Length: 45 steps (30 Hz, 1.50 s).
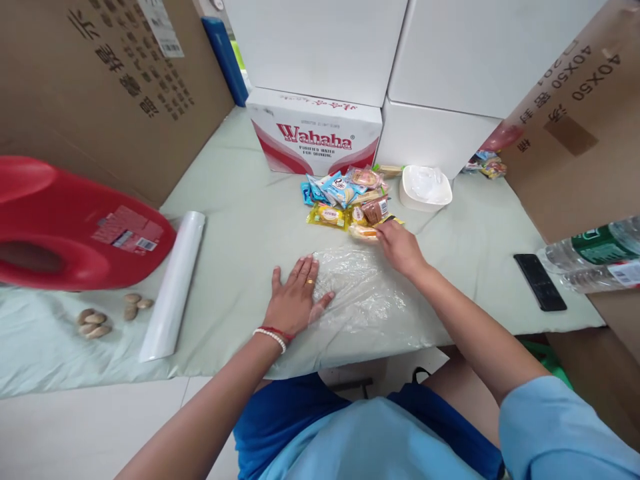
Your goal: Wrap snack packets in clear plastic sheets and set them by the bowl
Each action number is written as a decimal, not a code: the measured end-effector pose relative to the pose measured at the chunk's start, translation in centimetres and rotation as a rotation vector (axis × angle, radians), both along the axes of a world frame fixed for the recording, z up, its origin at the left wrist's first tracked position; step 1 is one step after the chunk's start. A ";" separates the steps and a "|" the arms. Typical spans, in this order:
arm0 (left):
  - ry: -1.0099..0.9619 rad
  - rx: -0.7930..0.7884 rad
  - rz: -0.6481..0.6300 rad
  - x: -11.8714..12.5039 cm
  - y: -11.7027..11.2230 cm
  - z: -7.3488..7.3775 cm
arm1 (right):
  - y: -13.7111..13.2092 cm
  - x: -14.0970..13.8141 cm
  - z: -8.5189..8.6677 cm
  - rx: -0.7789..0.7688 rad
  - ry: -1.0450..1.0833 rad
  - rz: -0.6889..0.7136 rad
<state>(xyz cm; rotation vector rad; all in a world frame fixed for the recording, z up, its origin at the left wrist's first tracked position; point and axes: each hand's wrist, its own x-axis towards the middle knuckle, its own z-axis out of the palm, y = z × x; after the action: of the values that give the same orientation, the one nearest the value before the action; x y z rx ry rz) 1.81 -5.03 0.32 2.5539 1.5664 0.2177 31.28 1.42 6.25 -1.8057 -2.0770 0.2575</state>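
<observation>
My left hand point(295, 299) lies flat, fingers spread, on the left edge of a clear plastic bag point(360, 290) spread on the pale green table cover point(240, 227). My right hand point(397, 245) reaches past the bag's far edge to a pile of small wrapped snacks point(347, 193). Its fingers curl onto an orange-wrapped snack point(364, 231) at the near edge of the pile. Whether they grip it is hidden.
A roll of plastic bags point(174, 283) and a red jug point(65, 223) lie at the left, with several nuts point(93, 323) near them. A white bowl point(425, 187), a Wahaha box point(315, 130), a black phone point(540, 281) and water bottles point(595, 257) stand around.
</observation>
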 end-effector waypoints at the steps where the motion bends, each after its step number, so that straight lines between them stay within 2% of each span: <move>1: -0.009 0.002 -0.001 0.0 0.0 0.0 | -0.6 0.9 -0.2 0.005 0.140 -0.046; 4: -0.034 0.009 -0.011 -0.1 -0.1 -0.2 | -2.8 2.3 -0.2 -0.003 0.544 -0.205; 6: -0.046 0.014 -0.017 -0.1 -0.1 -0.2 | -4.6 1.9 0.2 0.057 0.667 -0.274; 8: -0.053 0.011 -0.023 -0.2 -0.1 -0.2 | -6.6 0.9 0.4 0.174 0.620 -0.241; 10: -0.058 0.001 -0.023 -0.2 -0.1 -0.2 | -8.6 0.0 -0.2 0.212 0.462 -0.045; 12: -0.062 -0.006 -0.019 -0.2 -0.1 -0.1 | -10.7 -0.4 -1.3 0.124 0.290 0.231; 13: -0.064 -0.008 -0.016 -0.1 -0.1 -0.1 | -11.7 -0.3 -1.9 0.071 0.227 0.334; 14: -0.065 -0.011 -0.014 -0.1 -0.1 0.0 | -12.6 -0.1 -2.4 0.042 0.187 0.381; 18: -0.048 -0.024 -0.007 0.0 -0.1 0.0 | -15.6 0.5 -3.1 0.147 0.184 0.260; 20: -0.030 -0.023 0.000 0.1 -0.2 0.0 | -16.4 -0.1 -3.1 0.146 0.154 0.263; 25: 0.002 -0.007 0.009 0.2 -0.2 0.1 | -17.3 -2.6 -3.7 -0.029 -0.010 0.233; 27: 0.004 -0.009 0.014 0.2 -0.2 0.1 | -18.2 -2.8 -3.4 -0.123 -0.040 0.314; 29: 0.003 -0.016 0.021 0.3 -0.2 0.1 | -19.6 -2.3 -2.2 -0.246 -0.040 0.461; 32: 0.001 -0.022 0.021 0.2 -0.2 0.0 | -21.3 -0.6 1.3 -0.541 0.009 0.687; 34: 0.004 -0.023 0.015 0.2 -0.2 -0.1 | -21.3 0.4 3.7 -0.738 0.102 0.765; 35: 0.007 -0.022 0.012 0.1 -0.1 -0.2 | -20.7 0.8 4.6 -0.780 0.172 0.762; 37: 0.017 -0.015 0.002 0.1 -0.1 -0.2 | -18.8 0.9 5.3 -0.684 0.312 0.638; 39: 0.034 -0.012 -0.020 0.0 -0.1 -0.2 | -15.9 0.2 4.5 -0.415 0.351 0.410; 41: 0.055 -0.016 -0.043 0.0 0.0 -0.1 | -12.8 -0.9 2.7 -0.185 0.260 0.207; 43: 0.076 -0.021 -0.053 0.0 0.0 0.1 | -10.4 -2.1 1.0 -0.151 0.149 0.168; 45: 0.092 -0.018 -0.048 0.1 0.0 0.2 | -9.1 -2.9 -0.2 -0.226 0.055 0.231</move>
<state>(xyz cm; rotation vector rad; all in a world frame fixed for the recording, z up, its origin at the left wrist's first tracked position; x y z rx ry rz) 1.86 -5.07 0.49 2.6196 1.5275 0.0823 28.35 -7.68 6.09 -1.6536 -2.2950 0.6200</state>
